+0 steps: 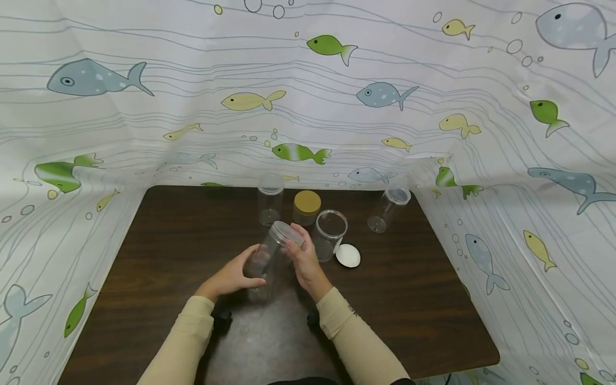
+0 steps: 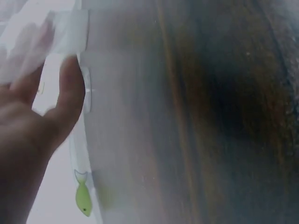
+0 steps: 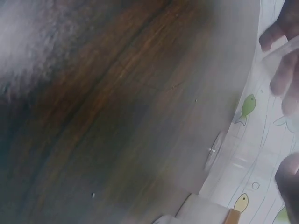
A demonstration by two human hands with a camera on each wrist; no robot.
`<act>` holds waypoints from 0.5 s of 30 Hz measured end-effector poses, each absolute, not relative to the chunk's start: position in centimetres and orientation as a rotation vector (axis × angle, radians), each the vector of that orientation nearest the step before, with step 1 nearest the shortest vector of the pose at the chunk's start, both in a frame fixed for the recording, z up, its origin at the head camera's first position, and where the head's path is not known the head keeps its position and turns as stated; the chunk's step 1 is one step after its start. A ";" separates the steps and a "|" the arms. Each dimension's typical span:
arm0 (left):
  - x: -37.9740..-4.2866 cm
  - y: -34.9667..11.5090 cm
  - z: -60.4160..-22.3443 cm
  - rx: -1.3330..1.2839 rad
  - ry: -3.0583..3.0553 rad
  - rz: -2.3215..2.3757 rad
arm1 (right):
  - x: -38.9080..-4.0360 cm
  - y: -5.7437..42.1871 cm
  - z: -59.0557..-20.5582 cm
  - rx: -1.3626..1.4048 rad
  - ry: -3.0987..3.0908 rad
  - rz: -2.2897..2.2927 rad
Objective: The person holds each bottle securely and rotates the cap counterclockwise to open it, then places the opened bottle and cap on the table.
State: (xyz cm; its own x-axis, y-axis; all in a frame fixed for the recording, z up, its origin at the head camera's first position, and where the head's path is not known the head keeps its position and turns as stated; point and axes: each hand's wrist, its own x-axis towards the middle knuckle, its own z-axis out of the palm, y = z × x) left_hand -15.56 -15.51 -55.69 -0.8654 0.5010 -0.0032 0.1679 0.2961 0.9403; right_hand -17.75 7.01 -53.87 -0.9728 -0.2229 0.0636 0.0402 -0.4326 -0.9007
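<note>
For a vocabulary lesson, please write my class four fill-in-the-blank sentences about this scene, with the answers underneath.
The right hand grips the lid of the held jar, while the ____ hand is around its body.
The round disc on the table is coloured ____.
The animals printed on the sheet behind the table are mostly ____.
The head view shows other jars too, numbering ____.

Missing words: left; white; fish; four.
</note>
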 end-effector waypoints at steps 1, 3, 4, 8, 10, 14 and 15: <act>-15.6 -15.7 -55.8 0.634 2.183 1.634 | -17.8 7.1 -53.9 -0.280 1.540 -2.521; -15.7 -16.0 -56.0 0.696 1.984 1.716 | -17.9 7.2 -54.0 -0.332 1.455 -2.521; -15.7 -16.2 -56.1 0.714 1.889 1.746 | -17.9 7.2 -54.1 -0.354 1.415 -2.517; -15.5 -16.8 -56.7 0.726 1.601 1.800 | -17.9 7.3 -54.3 -0.423 1.297 -2.479; -15.4 -17.0 -56.8 0.705 1.546 1.800 | -17.9 7.3 -54.4 -0.441 1.277 -2.465; -15.1 -17.2 -56.7 0.648 1.601 1.778 | -17.9 7.2 -54.4 -0.431 1.360 -2.443; -15.1 -17.2 -56.7 0.624 1.647 1.761 | -17.9 7.2 -54.5 -0.427 1.402 -2.433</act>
